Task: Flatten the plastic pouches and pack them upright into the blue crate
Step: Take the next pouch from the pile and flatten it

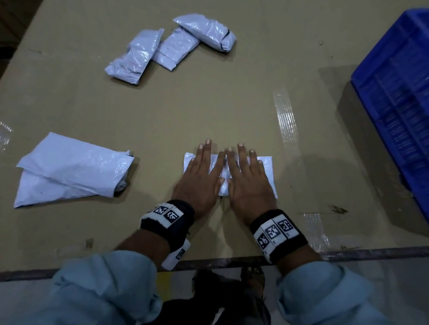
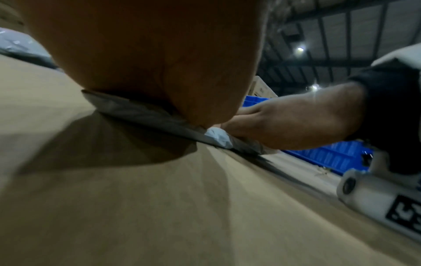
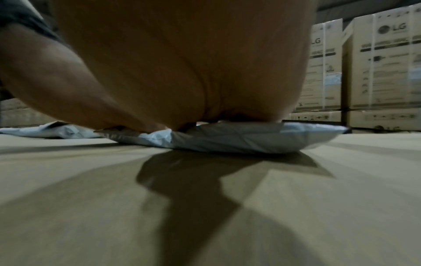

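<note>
Head view cuts off the blue crate at the worktop's right edge; its inside is hidden. Both palms cover most of one pouch near the front edge: left hand and right hand lie flat, fingers straight, pressing it. Other pouches lie toward the far left, another pouch pile front left; bare board lies between.

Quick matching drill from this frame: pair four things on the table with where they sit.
1. pressed pouch
2. blue crate
3. three-pouch cluster
4. large pouch

A. far side, left of centre
B. right edge of the table
C. flat under the left hand and right hand
D. near left

Pairs: 1-C, 2-B, 3-A, 4-D
</note>
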Demonstrator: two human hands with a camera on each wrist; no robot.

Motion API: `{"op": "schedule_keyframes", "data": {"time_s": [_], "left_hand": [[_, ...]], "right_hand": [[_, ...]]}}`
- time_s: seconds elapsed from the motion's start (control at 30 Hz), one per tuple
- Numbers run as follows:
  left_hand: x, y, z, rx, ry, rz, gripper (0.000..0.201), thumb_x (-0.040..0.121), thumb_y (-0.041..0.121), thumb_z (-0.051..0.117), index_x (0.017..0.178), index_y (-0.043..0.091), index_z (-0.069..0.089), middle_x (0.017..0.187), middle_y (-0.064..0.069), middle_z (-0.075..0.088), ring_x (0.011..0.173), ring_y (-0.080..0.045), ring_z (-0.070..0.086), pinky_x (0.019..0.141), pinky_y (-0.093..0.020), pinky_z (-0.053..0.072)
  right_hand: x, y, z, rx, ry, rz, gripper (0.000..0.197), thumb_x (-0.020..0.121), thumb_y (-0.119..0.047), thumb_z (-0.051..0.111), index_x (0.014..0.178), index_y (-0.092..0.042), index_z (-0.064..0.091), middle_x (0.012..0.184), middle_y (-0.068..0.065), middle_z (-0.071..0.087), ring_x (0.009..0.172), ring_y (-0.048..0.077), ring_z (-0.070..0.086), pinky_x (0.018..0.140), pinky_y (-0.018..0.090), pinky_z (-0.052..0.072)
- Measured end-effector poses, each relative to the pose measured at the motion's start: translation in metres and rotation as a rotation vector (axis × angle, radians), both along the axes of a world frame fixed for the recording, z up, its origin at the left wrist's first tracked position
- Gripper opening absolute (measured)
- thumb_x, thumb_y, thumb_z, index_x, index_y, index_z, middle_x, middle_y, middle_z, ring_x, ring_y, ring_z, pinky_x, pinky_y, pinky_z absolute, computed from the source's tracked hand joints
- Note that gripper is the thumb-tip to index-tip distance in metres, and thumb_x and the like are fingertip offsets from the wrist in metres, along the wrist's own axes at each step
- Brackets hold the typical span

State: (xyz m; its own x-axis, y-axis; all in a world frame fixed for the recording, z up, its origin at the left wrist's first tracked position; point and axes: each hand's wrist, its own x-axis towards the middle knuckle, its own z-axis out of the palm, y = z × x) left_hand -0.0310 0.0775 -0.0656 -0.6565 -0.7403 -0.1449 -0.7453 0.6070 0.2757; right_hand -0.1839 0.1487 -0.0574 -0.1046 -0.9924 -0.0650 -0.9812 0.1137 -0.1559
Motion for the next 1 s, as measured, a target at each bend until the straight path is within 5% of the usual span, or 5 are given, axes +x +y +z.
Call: {"op": "schedule_keyframes", "data": {"time_s": [0.3,0.6,0.77,0.9,1.0], "left_hand": [[0.007,0.001,0.004,-0.009,-0.003,0.021,0.069,0.103,0.053,0.012,0.163,0.02,0.019,0.17,-0.017,0.005,0.156,-0.035,0.01,0.125,-0.047,0.017],[0.023,0.006,0.01,0.009,-0.197,0.253,0.08,0.09,0.061,-0.015,0.163,0.027,-0.007,0.17,-0.007,-0.013,0.157,-0.027,-0.008,0.123,-0.06,-0.005],[0.031,0.001,0.011,0.084,-0.237,0.302,0.079,0.097,0.071,0.002,0.162,0.029,-0.01,0.169,-0.004,-0.019,0.156,-0.026,-0.016,0.119,-0.065,-0.012],[0.033,-0.002,0.021,0.016,-0.154,0.249,0.076,0.099,0.069,0.028,0.159,0.023,0.019,0.17,-0.008,0.007,0.157,-0.028,-0.005,0.118,-0.065,-0.014],[0.035,-0.005,0.034,0.062,0.052,0.289,0.057,0.089,0.065,0.059,0.129,0.026,0.05,0.139,0.0,0.049,0.137,-0.024,0.04,0.119,-0.063,0.0]], "right_hand": [[-0.011,0.0,0.002,0.113,-0.088,-0.081,0.076,0.094,-0.06,-0.001,0.163,-0.031,0.016,0.171,0.011,0.005,0.157,0.033,0.001,0.125,0.052,0.005],[-0.012,0.0,0.005,0.163,-0.131,-0.311,0.067,0.103,-0.062,0.02,0.162,-0.036,0.001,0.17,0.005,-0.008,0.154,0.037,-0.011,0.124,0.058,0.002],[-0.03,0.007,0.006,0.223,-0.2,-0.422,0.096,0.088,-0.087,0.02,0.161,-0.032,-0.007,0.169,0.003,-0.017,0.154,0.033,-0.019,0.123,0.055,-0.007],[-0.034,0.01,0.009,0.227,-0.184,-0.397,0.102,0.085,-0.089,0.022,0.162,-0.027,-0.004,0.17,0.005,-0.015,0.154,0.036,-0.018,0.123,0.058,-0.004],[-0.033,0.01,0.016,0.182,-0.162,-0.338,0.104,0.086,-0.086,0.028,0.162,-0.016,0.011,0.168,0.017,0.005,0.153,0.042,0.004,0.123,0.056,0.01]]}}
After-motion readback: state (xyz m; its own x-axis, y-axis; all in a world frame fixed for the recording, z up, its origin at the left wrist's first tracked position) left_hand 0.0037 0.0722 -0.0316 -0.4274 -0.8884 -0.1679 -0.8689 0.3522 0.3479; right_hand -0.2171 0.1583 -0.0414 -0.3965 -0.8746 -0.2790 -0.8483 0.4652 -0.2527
